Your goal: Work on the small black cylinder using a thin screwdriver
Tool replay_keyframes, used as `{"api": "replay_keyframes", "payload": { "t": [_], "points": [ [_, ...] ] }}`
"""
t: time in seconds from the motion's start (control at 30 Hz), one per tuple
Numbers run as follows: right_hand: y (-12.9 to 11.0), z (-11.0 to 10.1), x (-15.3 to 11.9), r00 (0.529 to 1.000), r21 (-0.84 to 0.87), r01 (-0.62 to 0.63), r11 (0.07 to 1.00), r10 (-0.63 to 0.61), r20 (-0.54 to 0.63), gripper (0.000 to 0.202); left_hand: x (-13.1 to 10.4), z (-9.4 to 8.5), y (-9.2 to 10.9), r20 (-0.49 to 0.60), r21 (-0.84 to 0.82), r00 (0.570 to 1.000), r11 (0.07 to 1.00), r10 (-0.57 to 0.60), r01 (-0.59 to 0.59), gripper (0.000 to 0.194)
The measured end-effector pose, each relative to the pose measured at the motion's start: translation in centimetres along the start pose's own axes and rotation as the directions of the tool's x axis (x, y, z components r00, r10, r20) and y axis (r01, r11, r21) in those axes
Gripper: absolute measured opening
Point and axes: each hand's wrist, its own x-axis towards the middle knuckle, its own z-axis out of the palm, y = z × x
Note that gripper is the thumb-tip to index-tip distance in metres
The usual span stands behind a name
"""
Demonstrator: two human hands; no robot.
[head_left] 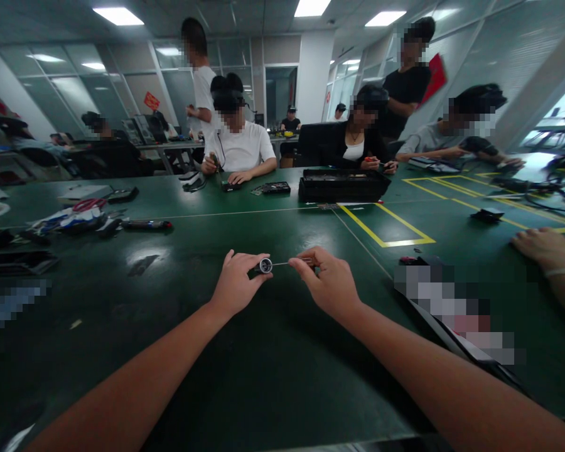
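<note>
In the middle of the head view, my left hand (238,280) is closed on a small dark cylinder (265,266) with a silvery round rim. Its open end faces me, and small parts show inside. My right hand (330,280) pinches a thin screwdriver (282,263), whose narrow metal shaft points left. The shaft's tip is at the right side of the cylinder's rim; whether it touches I cannot tell. My fingers hide most of the screwdriver's handle and the cylinder's outer sides. Both hands are above the green table (245,376).
A long black box (343,186) stands across the table, near seated people. Cables and tools (75,220) lie in a heap at the left, beside a black pen-shaped tool (147,225). Another person's hand (546,248) rests at the right. Yellow tape (407,242) marks the tabletop.
</note>
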Motion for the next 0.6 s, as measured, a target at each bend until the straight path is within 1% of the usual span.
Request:
{"api": "replay_keyframes", "payload": {
  "t": [0.07, 0.13, 0.17, 0.37, 0.43, 0.5, 0.6],
  "points": [
    [-0.26, -0.04, -0.11, 0.997, 0.035, 0.066, 0.997, -0.068, 0.046, 0.017, 0.02, -0.06, 0.01, 0.004, -0.003, 1.000, 1.000, -0.005, 0.005, 0.038],
    [-0.47, -0.12, -0.18, 0.991, 0.052, 0.111, 0.992, -0.115, 0.075, 0.015, 0.04, -0.10, 0.07, 0.005, -0.005, 1.000, 1.000, -0.013, 0.013, 0.038],
    [-0.56, -0.18, -0.19, 0.989, 0.055, 0.115, 0.992, -0.119, 0.084, 0.017, 0.04, -0.10, 0.10, 0.007, -0.005, 1.000, 1.000, -0.015, 0.015, 0.038],
    [-0.81, -0.34, -0.11, 0.993, 0.032, 0.043, 0.999, -0.046, 0.113, 0.035, -0.03, 0.27, -0.04, 0.021, 0.007, 1.000, 1.000, 0.011, -0.011, 0.038],
    [-0.79, -0.18, -0.19, 0.994, 0.041, 0.011, 0.999, -0.016, 0.105, 0.033, -0.02, 0.38, -0.24, 0.016, 0.010, 1.000, 1.000, 0.012, -0.012, 0.038],
    [-0.68, 0.06, -0.31, 0.995, 0.069, -0.011, 0.998, 0.004, 0.096, 0.025, 0.02, 0.39, -0.40, 0.008, 0.005, 1.000, 1.000, 0.010, -0.010, 0.038],
    [-0.35, 0.38, -0.45, 0.998, 0.147, -0.009, 0.989, 0.001, 0.055, 0.020, 0.09, 0.25, -0.45, -0.009, -0.002, 1.000, 1.000, 0.002, -0.002, 0.039]
  ]
}}
